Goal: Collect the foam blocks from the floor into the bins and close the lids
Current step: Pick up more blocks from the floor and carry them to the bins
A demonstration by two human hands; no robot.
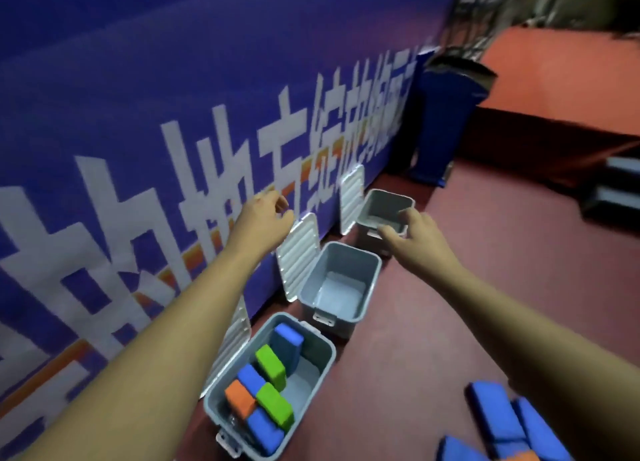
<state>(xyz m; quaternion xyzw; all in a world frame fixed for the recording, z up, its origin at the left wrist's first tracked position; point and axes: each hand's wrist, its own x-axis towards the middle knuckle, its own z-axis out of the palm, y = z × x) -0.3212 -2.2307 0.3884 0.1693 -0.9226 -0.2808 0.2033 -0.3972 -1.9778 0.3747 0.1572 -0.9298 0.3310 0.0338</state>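
Left hand: the left hand (266, 214) hangs beside the banner (138, 114), just above the middle lid (298, 256), with its fingers loosely curled and nothing in them.
Right hand: the right hand (412, 233) reaches over the near rim of the far bin (391, 195), fingers relaxed and apart, carrying nothing. I cannot tell whether it touches the rim.
Blocks: blue, green and orange packed blocks (272, 365) lie in the near bin (329, 351). The loose blocks (495, 405), mostly blue, lie on the floor (450, 304) at lower right, well apart from both hands.
Bins: the middle bin (375, 273) and the far bin look empty. Every lid stands open, leaning on the banner.
Risk, lids: the lids stand nearly upright, so a brush from the left forearm could probably drop one shut onto fingers or onto a bin not yet filled.
Risk, near bin: the packed blocks sit at odd angles and one blue block stands on end. If it rides above the rim, the near lid (233, 342) may not latch.
Risk, empty bins: they look light, and a tug at the rim could slide or tip one on the smooth floor.
Materials: the bins are smooth grey plastic with tapered walls, rounded corners and front clasps. The lids are pale and ribbed. The blocks are matte bricks with softened edges and probably squash under a grip. The banner is blue with white lettering, and the floor is dull red.
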